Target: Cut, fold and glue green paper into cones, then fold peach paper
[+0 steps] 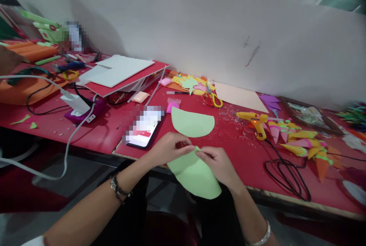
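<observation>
A light green half-circle of paper (197, 175) hangs over the table's front edge, above my lap. My left hand (175, 147) pinches its upper edge, thumb stretched toward the middle. From the other side my right hand (215, 160) grips the same edge, its fingertips close to my left thumb. Where the two hands meet, the paper comes to a small point. A second green half-circle (193, 122) lies flat on the red table just beyond my hands. Left of it rests a phone (145, 126) with a lit screen.
To the right lie a yellow glue gun (254, 120) with a looped black cord (286, 177) and several coloured paper cones (303, 143). Scissors (212, 100) and paper scraps (190, 83) sit at the back. Leftward are white boards (120, 71) and a purple power strip (85, 112).
</observation>
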Tool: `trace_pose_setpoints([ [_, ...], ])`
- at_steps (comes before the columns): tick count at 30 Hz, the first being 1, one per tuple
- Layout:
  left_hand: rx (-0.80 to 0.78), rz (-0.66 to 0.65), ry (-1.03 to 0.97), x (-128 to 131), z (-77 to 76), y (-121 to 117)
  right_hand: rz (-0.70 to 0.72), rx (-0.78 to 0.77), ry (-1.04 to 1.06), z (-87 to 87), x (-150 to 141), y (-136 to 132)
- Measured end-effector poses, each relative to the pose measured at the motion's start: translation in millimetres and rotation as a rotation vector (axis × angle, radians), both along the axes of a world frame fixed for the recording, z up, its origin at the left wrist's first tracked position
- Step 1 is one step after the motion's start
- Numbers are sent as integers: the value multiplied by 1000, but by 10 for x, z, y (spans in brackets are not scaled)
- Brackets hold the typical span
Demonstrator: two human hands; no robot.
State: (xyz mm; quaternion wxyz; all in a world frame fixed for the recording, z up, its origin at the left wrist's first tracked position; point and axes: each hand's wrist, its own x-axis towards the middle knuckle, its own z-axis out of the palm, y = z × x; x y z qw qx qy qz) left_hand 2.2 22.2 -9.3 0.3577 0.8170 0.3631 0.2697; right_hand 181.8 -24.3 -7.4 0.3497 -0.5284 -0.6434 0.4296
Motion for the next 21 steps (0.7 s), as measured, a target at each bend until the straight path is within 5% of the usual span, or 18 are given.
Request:
trace_pose_setpoints([
  [4,212,-125,153,48,-24,-60,133,2,-51,31,-57,-22],
  [8,184,-196,78,65,-19,-70,163,-13,-66,68,-51,-25],
  [18,100,53,-41,-94,87,67,130,-17,-173,151,427,20],
  [21,158,57,5,-30,58,29,-49,193,-395,120,460,47],
])
